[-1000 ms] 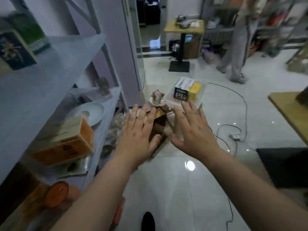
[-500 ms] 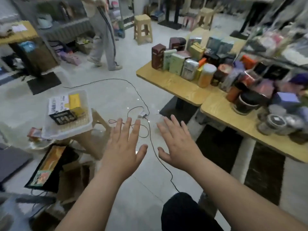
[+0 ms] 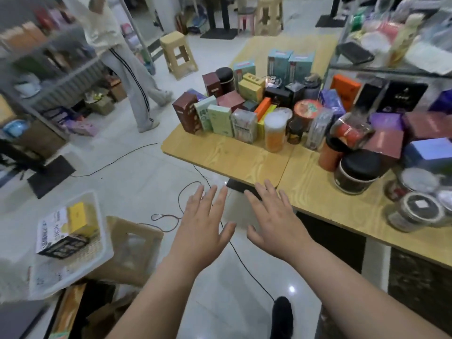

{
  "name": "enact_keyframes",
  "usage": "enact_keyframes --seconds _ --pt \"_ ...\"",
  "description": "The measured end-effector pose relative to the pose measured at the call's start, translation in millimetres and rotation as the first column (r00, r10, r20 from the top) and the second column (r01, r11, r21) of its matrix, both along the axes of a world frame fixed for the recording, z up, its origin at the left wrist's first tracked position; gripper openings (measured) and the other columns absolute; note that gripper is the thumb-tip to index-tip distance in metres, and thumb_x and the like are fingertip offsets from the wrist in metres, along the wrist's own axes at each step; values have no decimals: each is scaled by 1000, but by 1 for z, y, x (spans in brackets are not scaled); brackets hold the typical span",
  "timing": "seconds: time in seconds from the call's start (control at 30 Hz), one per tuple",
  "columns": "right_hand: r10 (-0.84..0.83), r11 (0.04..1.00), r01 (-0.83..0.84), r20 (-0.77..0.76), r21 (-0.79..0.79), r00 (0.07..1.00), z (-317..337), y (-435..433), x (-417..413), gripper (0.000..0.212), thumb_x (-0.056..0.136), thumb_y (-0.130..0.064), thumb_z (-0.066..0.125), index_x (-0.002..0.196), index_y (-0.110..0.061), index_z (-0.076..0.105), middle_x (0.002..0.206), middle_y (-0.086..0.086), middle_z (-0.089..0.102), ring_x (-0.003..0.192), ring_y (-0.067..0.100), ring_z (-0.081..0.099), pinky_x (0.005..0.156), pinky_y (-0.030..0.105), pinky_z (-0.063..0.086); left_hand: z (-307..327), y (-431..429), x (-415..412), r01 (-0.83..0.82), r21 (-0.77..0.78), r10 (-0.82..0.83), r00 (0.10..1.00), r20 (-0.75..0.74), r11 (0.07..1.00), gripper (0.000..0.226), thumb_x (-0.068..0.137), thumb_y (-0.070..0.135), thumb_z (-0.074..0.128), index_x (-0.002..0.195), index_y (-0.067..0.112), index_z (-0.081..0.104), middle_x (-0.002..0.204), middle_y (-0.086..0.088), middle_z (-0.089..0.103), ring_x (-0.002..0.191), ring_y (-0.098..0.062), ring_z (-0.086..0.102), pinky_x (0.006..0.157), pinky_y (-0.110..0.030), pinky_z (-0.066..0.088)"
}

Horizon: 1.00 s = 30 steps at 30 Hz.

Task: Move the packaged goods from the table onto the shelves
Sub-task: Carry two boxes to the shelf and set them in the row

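While nothing is in hand, our left hand [image 3: 203,226] and right hand [image 3: 274,216] hover palm-down, fingers straight and spread, likely readied for a two-handed grab; packaged goods [image 3: 244,113] stand crowded on the wooden table [image 3: 232,155] at 1 o'clock, none yet lifted

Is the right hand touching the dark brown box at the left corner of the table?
Apart. The head view shows the right hand open near the front edge of the table, with bare wood between it and the dark brown box.
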State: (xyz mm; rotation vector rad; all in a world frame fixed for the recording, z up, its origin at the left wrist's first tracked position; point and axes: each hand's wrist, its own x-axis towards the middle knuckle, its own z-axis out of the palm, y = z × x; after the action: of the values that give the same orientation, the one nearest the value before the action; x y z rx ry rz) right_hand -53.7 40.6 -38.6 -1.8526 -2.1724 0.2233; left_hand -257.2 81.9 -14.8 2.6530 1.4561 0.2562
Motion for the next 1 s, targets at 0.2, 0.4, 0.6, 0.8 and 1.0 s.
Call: enact_keyframes --seconds 0.2,0.4,0.6,0.8,1.0 --pt "-1 998 0 -12 -63 1000 -6 77 24 73 81 -37 59 147 -12 39 151 17 44 147 40 33 113 61 32 -7 71 19 -70 -40 71 997 12 997 76 95 55 34 159 14 26 161 -8 35 152 -34 18 122 -44 17" --pt "13 996 -12 11 -83 1000 -15 163 22 71 83 -35 57 149 -12 43 152 18 44 147 40 32 116 59 28 -24 154 3 -81 -51 83 996 33 995 74 93 50 39 154 9 35 153 -12 45 147 -37 28 118 -49 26" --pt "-26 988 38 75 -153 997 -22 276 17 71 95 -41 50 158 -19 25 163 10 26 155 30 8 125 50 6 -46 284 -5 -48 -123 56 997 60 991 70 89 36 53 151 5 40 147 -15 49 144 -41 33 119 -50 30" --pt "-139 963 164 128 -213 982 -24 393 4 69 94 -40 55 154 -17 32 157 12 33 148 31 25 122 48 20 -50 443 8 74 -40 -73 997 27 996 69 72 5 74 138 -2 54 120 -20 61 109 -41 57 97 -51 49" --pt "-193 945 251 262 -210 946 -35 481 0 80 89 -37 66 155 -15 26 154 15 35 147 35 25 120 53 19 -55 552 36 157 -81 -175 930 -323 984 82 88 7 56 159 12 15 155 -23 30 145 -38 29 122 -51 11"
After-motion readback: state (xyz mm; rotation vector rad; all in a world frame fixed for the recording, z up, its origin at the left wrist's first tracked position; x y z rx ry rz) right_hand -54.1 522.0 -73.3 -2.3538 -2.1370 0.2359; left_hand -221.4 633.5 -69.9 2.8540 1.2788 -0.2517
